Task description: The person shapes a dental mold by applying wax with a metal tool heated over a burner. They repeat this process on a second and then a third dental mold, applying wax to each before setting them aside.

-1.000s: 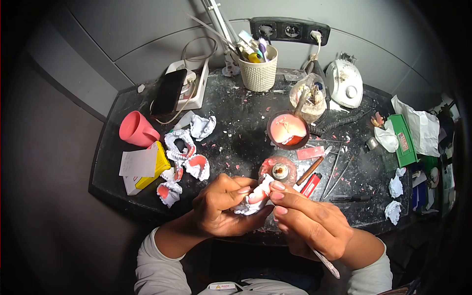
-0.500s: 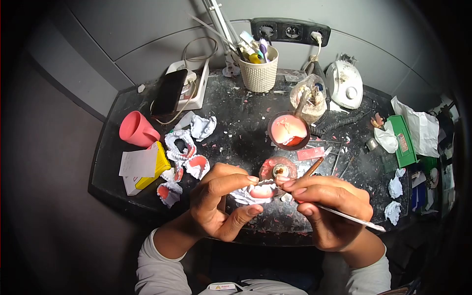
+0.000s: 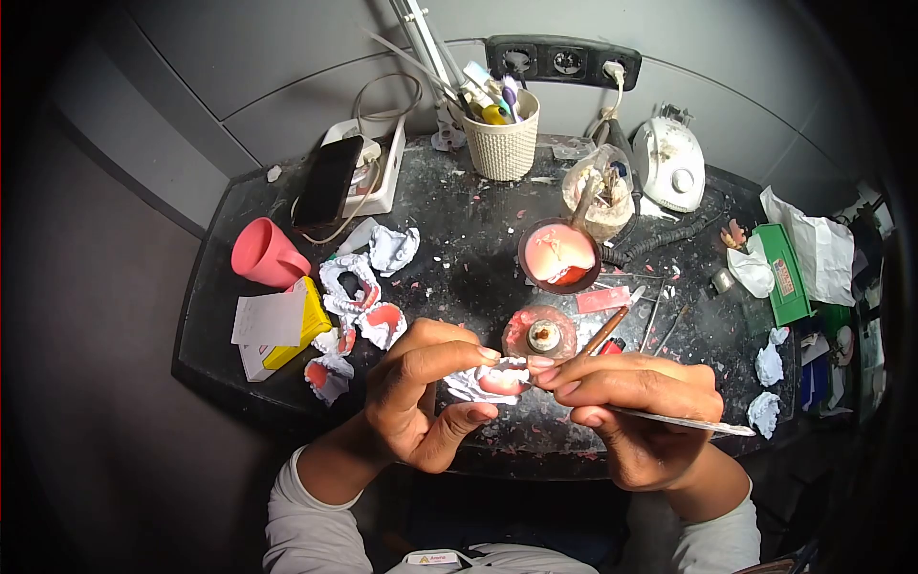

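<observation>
My left hand (image 3: 418, 390) is closed round a white plaster dental cast (image 3: 467, 387), gripping its left side with thumb and fingers. Pink wax (image 3: 501, 384) and a row of pale teeth show on the cast's near face. In my right hand (image 3: 650, 397) is a slim metal wax-carving tool (image 3: 712, 421), its flat end sticking out to the right. The right fingertips meet the cast's right side, and the tool's working tip is hidden there. Just beyond the cast stands a small spirit burner (image 3: 544, 335) with a reddish glass body.
A pan of pink wax (image 3: 557, 256) rests behind the burner. A brown-handled knife (image 3: 612, 325), a pink wax strip (image 3: 603, 299) and a red lighter (image 3: 613, 345) lie to its right. More casts (image 3: 350, 282), a pink mug (image 3: 265, 253) and a yellow box (image 3: 304, 320) are at left.
My right hand has shifted slightly left against the cast, and the tool lies flatter. The cast has moved a little left and tilted. The red lighter has come into view.
</observation>
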The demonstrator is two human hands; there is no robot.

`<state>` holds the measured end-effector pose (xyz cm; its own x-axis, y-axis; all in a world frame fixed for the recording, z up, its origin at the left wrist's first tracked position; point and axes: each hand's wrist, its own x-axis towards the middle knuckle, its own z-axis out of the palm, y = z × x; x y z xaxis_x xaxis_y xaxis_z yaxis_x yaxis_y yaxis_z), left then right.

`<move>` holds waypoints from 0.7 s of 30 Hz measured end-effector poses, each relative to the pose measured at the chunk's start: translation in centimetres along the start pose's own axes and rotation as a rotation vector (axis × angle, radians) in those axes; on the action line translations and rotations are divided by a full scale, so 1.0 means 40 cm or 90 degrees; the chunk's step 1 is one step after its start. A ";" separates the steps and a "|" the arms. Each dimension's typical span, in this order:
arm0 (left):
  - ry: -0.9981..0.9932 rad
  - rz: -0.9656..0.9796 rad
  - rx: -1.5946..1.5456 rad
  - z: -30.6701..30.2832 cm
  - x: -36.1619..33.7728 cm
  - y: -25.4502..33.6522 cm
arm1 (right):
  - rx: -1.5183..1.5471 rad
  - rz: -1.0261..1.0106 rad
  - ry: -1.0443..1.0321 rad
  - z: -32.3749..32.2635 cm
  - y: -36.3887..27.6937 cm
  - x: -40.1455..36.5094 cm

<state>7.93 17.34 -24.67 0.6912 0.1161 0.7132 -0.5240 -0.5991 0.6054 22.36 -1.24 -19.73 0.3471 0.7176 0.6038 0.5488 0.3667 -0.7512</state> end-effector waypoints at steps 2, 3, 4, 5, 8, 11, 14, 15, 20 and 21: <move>0.037 -0.026 -0.038 0.006 -0.004 0.003 | 0.012 -0.005 0.001 -0.005 0.000 0.000; 0.040 -0.028 -0.047 0.007 -0.005 0.003 | 0.027 0.008 -0.025 -0.012 -0.004 0.000; 0.044 -0.031 -0.056 0.007 -0.005 0.003 | 0.041 0.021 -0.051 -0.017 -0.005 0.000; 0.044 -0.031 -0.056 0.004 -0.003 0.003 | 0.041 0.021 -0.051 -0.018 -0.004 0.000; 0.020 -0.018 -0.043 -0.002 0.002 0.005 | 0.084 0.026 -0.035 -0.021 0.000 -0.003; 0.026 -0.041 -0.091 0.001 -0.002 0.004 | 0.093 0.019 0.017 -0.020 -0.002 -0.011; 0.037 -0.102 -0.190 0.000 -0.002 0.003 | 0.232 -0.019 0.140 -0.014 0.014 -0.023; 0.019 -0.093 -0.167 -0.003 0.002 0.000 | 0.232 -0.019 0.140 -0.018 0.014 -0.028; 0.034 -0.101 -0.232 0.001 0.003 0.004 | 0.333 0.043 0.070 -0.046 0.000 -0.055; 0.030 -0.094 -0.236 0.000 0.006 0.002 | 0.291 0.074 0.020 -0.053 -0.001 -0.057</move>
<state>8.04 17.31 -24.44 0.7537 0.2203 0.6192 -0.5706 -0.2480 0.7829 23.13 -4.15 -20.51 0.4138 0.7534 0.5111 0.1162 0.5131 -0.8504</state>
